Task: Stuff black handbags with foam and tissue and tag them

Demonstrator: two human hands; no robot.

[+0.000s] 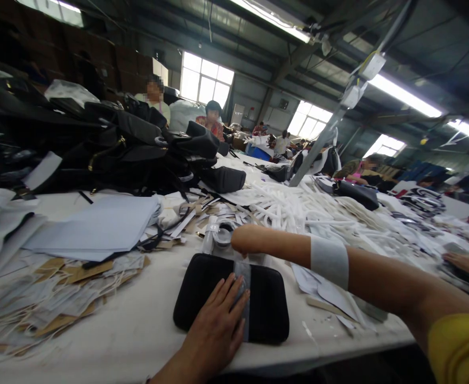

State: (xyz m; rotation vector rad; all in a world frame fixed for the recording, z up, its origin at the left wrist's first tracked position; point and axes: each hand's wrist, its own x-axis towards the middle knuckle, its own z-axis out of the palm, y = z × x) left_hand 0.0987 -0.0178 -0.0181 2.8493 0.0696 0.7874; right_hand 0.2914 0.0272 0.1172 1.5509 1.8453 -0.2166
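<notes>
A black rounded-corner case lies flat on the white-covered table in front of me. A translucent strip runs across its middle. My left hand rests on the case and strip, palm down, fingers stretched out. Just beyond the case's far edge is my right hand, its fingers mostly hidden from view. It is next to a round, clear roll, and I cannot tell whether it grips it. A whitish tube-like piece stands left of the roll. A pale band wraps my right forearm.
Black bags are heaped at the back left. Light blue sheets and string tags lie on the left. White strips cover the table beyond. A metal post rises there. Another person's hand is at the right.
</notes>
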